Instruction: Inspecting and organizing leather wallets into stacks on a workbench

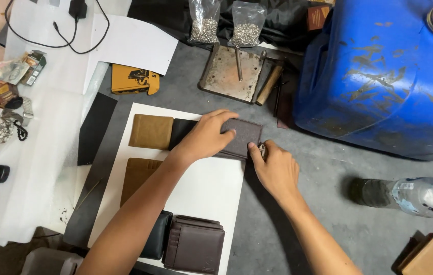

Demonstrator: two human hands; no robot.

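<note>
My left hand [207, 135] lies flat on a dark grey-brown wallet [244, 135] at the top right corner of a white sheet [206, 188] and presses it down. My right hand [276, 168] pinches the wallet's lower right edge, with a small metal piece [262, 149] between its fingertips. A black wallet [181, 131] lies partly under my left hand. A tan wallet [151, 131] sits to its left, and another tan wallet [137, 175] lies below it, partly hidden by my left forearm.
A black wallet [156, 235] and a dark brown wallet [194, 245] lie at the sheet's near end. A metal plate with an upright pin [232, 71], two bags of metal bits [226, 23], a big blue drum [384, 71] and a plastic bottle [410, 196] stand around.
</note>
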